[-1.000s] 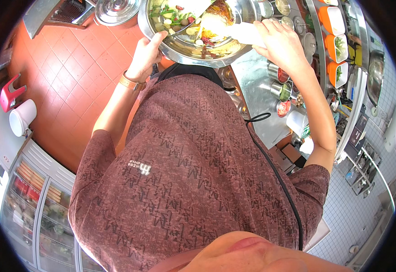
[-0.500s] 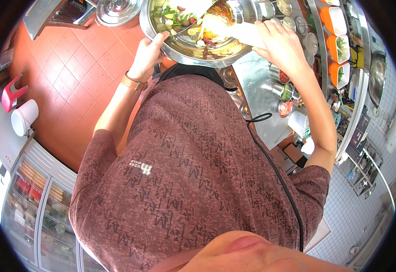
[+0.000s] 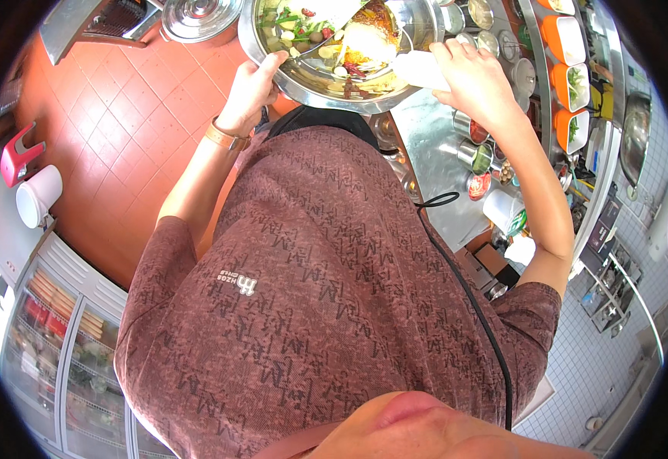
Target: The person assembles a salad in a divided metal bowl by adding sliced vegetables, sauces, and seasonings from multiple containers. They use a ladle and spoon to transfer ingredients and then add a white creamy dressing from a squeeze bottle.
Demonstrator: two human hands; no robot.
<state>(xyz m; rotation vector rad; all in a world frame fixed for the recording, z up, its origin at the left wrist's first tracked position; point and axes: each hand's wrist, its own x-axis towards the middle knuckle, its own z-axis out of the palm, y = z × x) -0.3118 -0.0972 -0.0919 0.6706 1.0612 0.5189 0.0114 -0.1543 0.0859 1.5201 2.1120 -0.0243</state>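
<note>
A wide shiny metal pot (image 3: 334, 102) is at the top of the view, with a dark curved line like a divider across its inside. Green pieces, garlic, red chillies and dark round bits lie on one side. On the other, a white heap (image 3: 370, 44) sits against orange-red seasoning. My left hand (image 3: 256, 88) is closed on the pot's left rim, thumb on top. My right hand (image 3: 472, 80) is shut on a white vessel (image 3: 420, 70), tilted over the right rim; its exact kind is unclear. The pot's far edge is cut off.
To the right, a steel counter (image 3: 437, 164) carries several small metal containers (image 3: 475, 157) and a white tub (image 3: 501, 206). Orange-and-white bins (image 3: 571, 88) line a shelf farther right. A lidded pot (image 3: 196, 19), a pink stool (image 3: 20, 155) and a white bucket (image 3: 39, 195) are on the left.
My right hand has moved slightly down, and the white vessel now covers less of the pot. More of the white heap shows. My left hand stays on the rim.
</note>
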